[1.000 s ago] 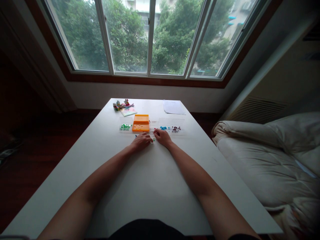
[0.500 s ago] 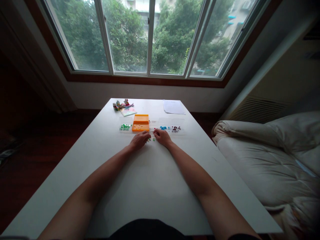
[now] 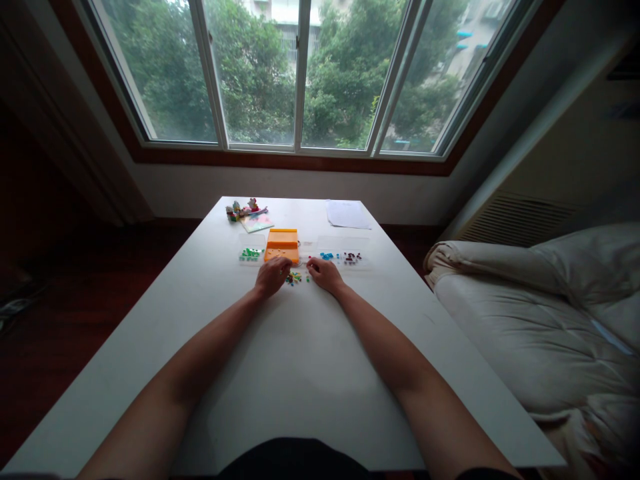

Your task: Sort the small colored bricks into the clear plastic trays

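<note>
My left hand [image 3: 273,275] rests at the front edge of the orange box [image 3: 283,244], fingers curled together; what they hold, if anything, is too small to make out. To its right, my right hand [image 3: 325,274] has thumb and fingertips pinched, and their contents are likewise too small to name. Between and slightly nearer than the hands lies a loose heap of tiny multicoloured pieces [image 3: 295,278]. A small red piece [image 3: 309,257] shows just beyond my right fingertips. The orange box stands open, with a few small pale pieces in its front half.
Clear boxes flank the orange one: green pieces [image 3: 251,255] on the left, blue pieces [image 3: 327,256] and dark brown pieces [image 3: 353,258] on the right. Small figures [image 3: 245,210] and paper sheets [image 3: 349,214] sit at the far end of the white table [image 3: 310,387]. A sofa [image 3: 530,300] stands right.
My left hand has moved a little to the left, and more of the heap of multicoloured pieces is uncovered. My right hand stays almost where it was.
</note>
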{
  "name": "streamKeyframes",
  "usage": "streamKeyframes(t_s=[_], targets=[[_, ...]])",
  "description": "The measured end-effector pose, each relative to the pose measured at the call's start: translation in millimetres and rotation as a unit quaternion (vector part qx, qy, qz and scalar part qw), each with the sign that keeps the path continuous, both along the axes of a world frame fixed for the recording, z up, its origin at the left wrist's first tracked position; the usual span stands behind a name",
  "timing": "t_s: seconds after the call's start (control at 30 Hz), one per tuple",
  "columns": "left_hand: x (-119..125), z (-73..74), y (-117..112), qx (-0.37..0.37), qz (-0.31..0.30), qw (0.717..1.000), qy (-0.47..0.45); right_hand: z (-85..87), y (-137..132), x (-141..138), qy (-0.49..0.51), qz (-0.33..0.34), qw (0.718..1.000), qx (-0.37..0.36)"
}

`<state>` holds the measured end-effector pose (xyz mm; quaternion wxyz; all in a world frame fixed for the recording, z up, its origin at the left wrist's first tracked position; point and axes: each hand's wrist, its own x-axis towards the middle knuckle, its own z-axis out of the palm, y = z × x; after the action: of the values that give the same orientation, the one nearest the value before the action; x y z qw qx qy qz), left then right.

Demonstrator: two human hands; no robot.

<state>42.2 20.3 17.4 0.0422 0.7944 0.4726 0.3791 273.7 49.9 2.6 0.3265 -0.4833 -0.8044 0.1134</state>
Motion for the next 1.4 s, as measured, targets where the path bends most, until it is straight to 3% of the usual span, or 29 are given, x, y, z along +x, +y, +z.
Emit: streamKeyframes(t_s=[0.17,0.33,0.57,0.73,0.87,1.27,1.4], targets=[[-15.0,-1.9,9.3,-0.019,0.086,0.991,-0.096,-0.6,0.9,-0.3,-0.002,0.001,1.000,-0.001],[-28.4,-11.2,23.5,-0.079,0.112,0.964,-0.227,-1.4,2.1,0.1,-0.001,0.001,1.000,-0.005],[-45.3,-21.9,41.4,-0.113,0.144,0.891,-0.416,-1.9,1.7,0.7,-0.006,0.001,1.000,-0.002],[-59.4,-18.7,47.2,-0.126,0.145,0.829,-0.525,0.1,0.2,0.0,-0.008,0.004,1.000,-0.001],[-66.7,-14.4,48.3,-0.141,0.136,0.796,-0.573,1.8,-0.3,-0.4,-0.009,0.005,1.000,-0.002],[-67.9,-7.9,48.2,-0.185,0.143,0.782,-0.577,3.3,-0.9,-1.2,-0.014,-0.003,1.000,-0.014],[-68.4,-8.7,49.1,-0.191,0.143,0.789,-0.566,4.7,-1.7,-1.0,-0.010,0.003,1.000,-0.009]])
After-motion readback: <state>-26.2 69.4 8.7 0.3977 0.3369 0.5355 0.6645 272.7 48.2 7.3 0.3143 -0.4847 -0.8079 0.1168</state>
